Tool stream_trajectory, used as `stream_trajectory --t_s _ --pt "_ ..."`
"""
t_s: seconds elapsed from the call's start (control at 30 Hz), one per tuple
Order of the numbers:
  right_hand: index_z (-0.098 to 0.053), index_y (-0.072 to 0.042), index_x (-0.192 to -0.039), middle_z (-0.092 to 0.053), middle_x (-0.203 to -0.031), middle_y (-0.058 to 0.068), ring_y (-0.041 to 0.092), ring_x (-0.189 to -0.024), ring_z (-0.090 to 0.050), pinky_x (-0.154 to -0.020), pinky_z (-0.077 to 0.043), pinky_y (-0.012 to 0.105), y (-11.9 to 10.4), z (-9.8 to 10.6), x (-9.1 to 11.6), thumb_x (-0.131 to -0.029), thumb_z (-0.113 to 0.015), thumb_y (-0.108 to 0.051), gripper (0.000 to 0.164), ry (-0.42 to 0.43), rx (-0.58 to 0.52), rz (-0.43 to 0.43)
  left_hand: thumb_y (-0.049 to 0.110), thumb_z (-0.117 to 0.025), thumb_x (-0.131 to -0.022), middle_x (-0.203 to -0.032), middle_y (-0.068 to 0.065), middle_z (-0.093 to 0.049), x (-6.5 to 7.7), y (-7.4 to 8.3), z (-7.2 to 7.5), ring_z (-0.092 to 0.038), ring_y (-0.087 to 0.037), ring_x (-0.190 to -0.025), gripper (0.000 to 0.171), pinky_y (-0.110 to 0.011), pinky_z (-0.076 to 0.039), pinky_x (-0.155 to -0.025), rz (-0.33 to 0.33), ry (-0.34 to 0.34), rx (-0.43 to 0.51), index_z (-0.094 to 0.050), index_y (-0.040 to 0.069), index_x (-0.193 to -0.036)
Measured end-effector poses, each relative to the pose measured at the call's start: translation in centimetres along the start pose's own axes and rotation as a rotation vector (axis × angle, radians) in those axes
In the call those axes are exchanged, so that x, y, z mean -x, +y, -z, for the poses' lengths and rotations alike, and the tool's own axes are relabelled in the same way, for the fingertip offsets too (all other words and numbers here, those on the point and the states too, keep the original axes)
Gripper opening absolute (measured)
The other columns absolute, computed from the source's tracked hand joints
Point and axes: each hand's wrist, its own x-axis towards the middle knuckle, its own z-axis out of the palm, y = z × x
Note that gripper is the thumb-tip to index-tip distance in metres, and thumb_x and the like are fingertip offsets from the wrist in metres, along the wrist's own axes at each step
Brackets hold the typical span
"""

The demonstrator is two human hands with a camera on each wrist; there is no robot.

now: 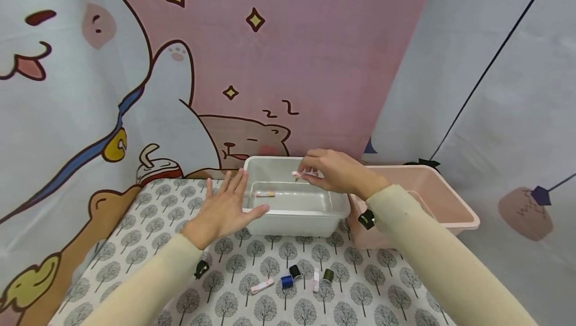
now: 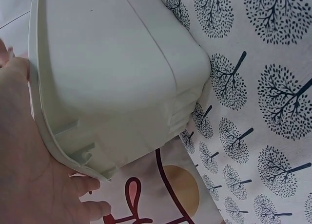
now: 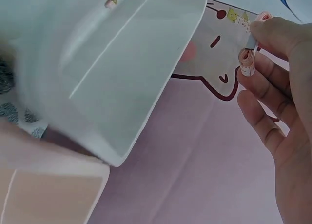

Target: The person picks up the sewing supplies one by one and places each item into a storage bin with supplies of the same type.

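My right hand (image 1: 335, 172) pinches a folded pinkish tape measure (image 3: 247, 63) between thumb and fingers, above the back of a white plastic bin (image 1: 288, 225). Printed marks show on the tape in the right wrist view, with a greyish band around its middle. On the bin's floor lies another small folded tape measure (image 1: 265, 194). At the bin's left end is my left hand (image 1: 220, 216), fingers spread and straight, holding nothing. The left wrist view shows that hand (image 2: 34, 151) against the bin's rim (image 2: 36, 87).
A pink bin (image 1: 454, 206) stands right of the white one. Nearer me on the tree-print cloth lie two folded tape measures (image 1: 262, 286) (image 1: 316, 280) and thread spools: blue (image 1: 287, 281), black (image 1: 294, 271) and dark green (image 1: 328, 276). A cartoon-print curtain (image 1: 324, 66) hangs behind.
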Motion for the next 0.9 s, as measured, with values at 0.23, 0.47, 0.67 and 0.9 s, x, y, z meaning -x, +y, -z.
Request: stream_trajectory --t_s 0.23,0.47,0.67,0.9 --pt "-0.087 -0.016 -0.116 -0.082 -0.110 -0.001 0.017 -0.096 -0.079 -0.086 -0.070 0.039 1.2 -0.8 -3.3 -0.109 -0.084 -0.017 0.008 -0.032 -0.037 -0.049 0.103 -0.033 -0.101 -0.197 -0.004 0.000 -0.1 0.0 0.1 -0.002 -0.039 -0.185 0.128 -0.082 0.012 -0.142 -0.001 -0.012 -0.001 -0.002 0.014 -0.188" --pt "-0.084 -0.011 -0.127 -0.084 -0.121 0.009 0.028 -0.103 -0.082 -0.095 -0.071 0.050 1.7 -1.6 -4.8 -0.109 -0.086 -0.029 0.026 -0.058 0.068 -0.175 0.104 -0.030 -0.101 -0.197 -0.005 0.001 -0.3 0.3 0.3 -0.003 -0.040 -0.185 0.129 -0.082 0.012 -0.142 -0.011 -0.015 -0.012 -0.002 0.014 -0.188" --pt "-0.082 -0.011 -0.133 -0.082 -0.125 0.012 0.031 -0.101 -0.082 -0.095 -0.071 0.051 0.6 -1.5 -3.9 -0.110 -0.085 -0.031 0.030 -0.030 0.121 -0.210 0.104 -0.029 -0.101 -0.197 -0.007 0.002 -0.4 0.5 0.4 -0.002 -0.040 -0.185 0.128 -0.082 0.013 -0.141 -0.014 -0.016 -0.025 0.001 0.013 -0.187" --pt "-0.084 -0.015 -0.131 -0.082 -0.124 0.007 0.026 -0.095 -0.080 -0.093 -0.071 0.049 -1.1 -1.4 -1.5 -0.109 -0.085 -0.024 0.024 0.022 0.093 -0.180 0.105 -0.030 -0.100 -0.198 -0.006 0.003 -0.5 -0.1 0.2 0.002 -0.040 -0.185 0.130 -0.082 0.014 -0.141 -0.004 -0.032 0.009 0.001 0.014 -0.188"
